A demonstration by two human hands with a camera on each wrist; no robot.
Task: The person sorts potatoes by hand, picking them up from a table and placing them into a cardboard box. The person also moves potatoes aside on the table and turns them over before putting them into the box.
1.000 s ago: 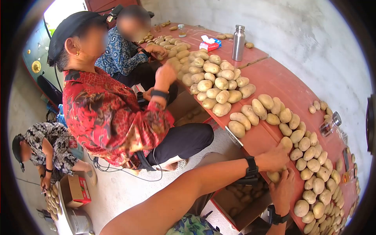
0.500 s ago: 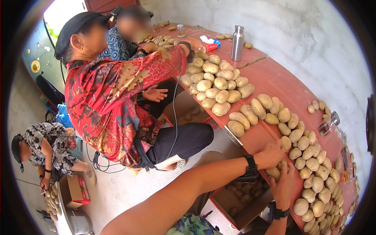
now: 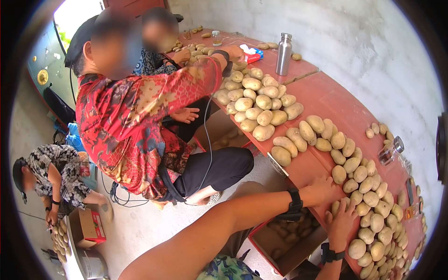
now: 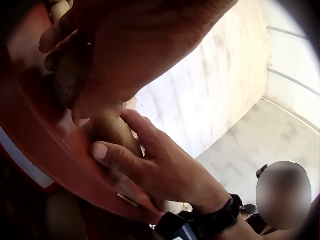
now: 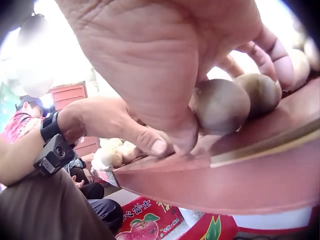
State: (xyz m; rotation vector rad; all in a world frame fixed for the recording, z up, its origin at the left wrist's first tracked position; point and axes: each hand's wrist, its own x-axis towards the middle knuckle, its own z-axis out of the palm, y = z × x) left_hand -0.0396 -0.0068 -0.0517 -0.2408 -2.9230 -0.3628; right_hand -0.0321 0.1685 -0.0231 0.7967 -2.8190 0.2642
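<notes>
My left hand (image 3: 321, 190) lies low over the red table (image 3: 305, 170), with fingers bent round a dark potato (image 4: 72, 75) in the left wrist view. Close beside it, my right hand (image 3: 341, 223) has its thumb and fingers on either side of a potato (image 4: 117, 131) at the table edge. From the right wrist, one potato (image 5: 222, 106) sits by my right thumb and another (image 5: 259, 95) under the fingers. A long bank of potatoes (image 3: 371, 198) runs along the right of both hands.
A potato heap (image 3: 263, 100) and steel bottle (image 3: 283, 53) stand farther up the table, a glass jar (image 3: 392, 150) at right. An open box (image 3: 263, 240) of potatoes is below the edge. A person in a red shirt (image 3: 135, 126) sits at left.
My right hand has shifted slightly rightward, and the potato between my hands now sits closer to the bank. The red-shirted person's arm has stretched across the table.
</notes>
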